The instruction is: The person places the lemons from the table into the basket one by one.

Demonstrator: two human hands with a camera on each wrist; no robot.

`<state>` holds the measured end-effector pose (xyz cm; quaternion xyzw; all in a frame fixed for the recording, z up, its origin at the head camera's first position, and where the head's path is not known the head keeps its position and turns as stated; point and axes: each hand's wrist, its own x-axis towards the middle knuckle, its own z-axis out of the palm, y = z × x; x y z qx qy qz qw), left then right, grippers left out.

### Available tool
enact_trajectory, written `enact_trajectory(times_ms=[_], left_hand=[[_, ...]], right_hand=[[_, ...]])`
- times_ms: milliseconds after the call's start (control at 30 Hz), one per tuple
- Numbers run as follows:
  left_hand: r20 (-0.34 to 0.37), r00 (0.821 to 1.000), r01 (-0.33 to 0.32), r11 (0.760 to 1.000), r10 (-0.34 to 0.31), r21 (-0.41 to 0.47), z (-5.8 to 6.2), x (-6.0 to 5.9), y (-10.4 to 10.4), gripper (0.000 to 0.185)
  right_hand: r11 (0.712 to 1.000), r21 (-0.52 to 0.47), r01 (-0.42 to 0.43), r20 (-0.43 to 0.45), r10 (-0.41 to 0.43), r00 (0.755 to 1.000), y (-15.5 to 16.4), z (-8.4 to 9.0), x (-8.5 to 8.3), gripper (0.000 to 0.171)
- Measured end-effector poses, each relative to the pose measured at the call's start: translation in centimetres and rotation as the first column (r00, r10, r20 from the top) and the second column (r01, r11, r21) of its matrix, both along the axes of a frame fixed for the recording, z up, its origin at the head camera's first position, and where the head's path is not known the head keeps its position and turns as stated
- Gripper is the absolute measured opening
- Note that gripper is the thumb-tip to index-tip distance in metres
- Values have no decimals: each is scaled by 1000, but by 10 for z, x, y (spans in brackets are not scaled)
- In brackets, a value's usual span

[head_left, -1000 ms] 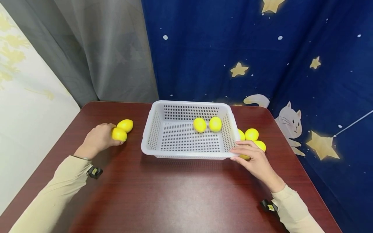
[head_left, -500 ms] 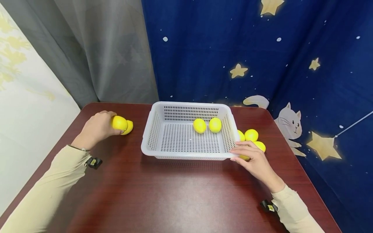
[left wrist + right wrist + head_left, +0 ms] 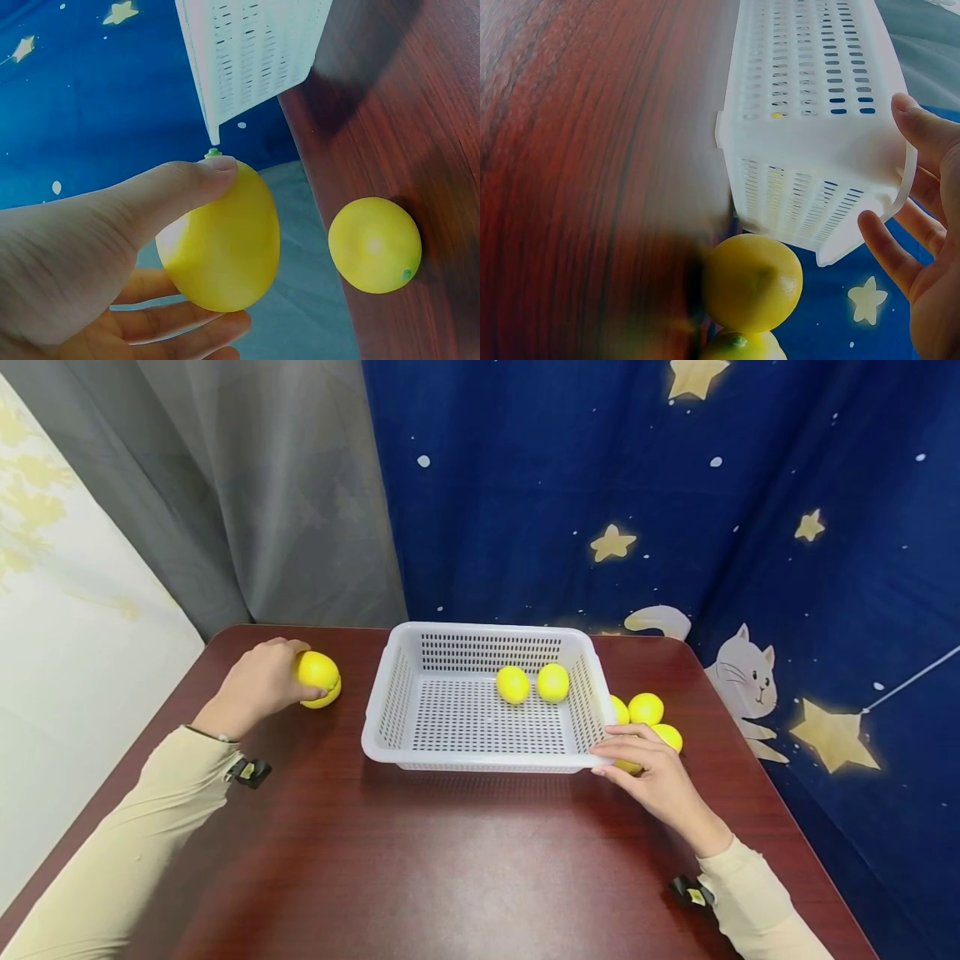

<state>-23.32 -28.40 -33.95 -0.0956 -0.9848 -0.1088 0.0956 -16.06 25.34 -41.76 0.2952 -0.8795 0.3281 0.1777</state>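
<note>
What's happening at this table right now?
A person sits at a dark red table with a white basket in the middle. The left hand grips a lemon lifted just above another lemon that lies on the table. The right hand rests against the basket's near right corner, beside a few loose lemons. Two lemons already lie in the basket.

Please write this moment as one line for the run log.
left hand: grips lemon, lifted | right hand: on basket corner | in basket: two lemons | table: more lemons both sides
</note>
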Motion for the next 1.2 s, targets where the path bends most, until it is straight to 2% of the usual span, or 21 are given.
enact_trajectory(times_ms=[267,600,867,1200], left_hand=[[7,1000,2,1000,-2,-4,2,-2,4,60],[16,1000,17,1000,-17,3,12,-9,18,61],[30,999,14,1000,-14,0,23,-16,34,64],[30,998,59,998,-60,3,31,-29,52,62]], right_hand=[[1000,-5,1,-3,-1,1000,0,1,0,44],[1000,0,3,9,-3,1000,0,1,0,44],[1000,2,6,11,-6,1000,0,2,1,43],[1000,-2,0,15,0,1000,0,2,0,42]])
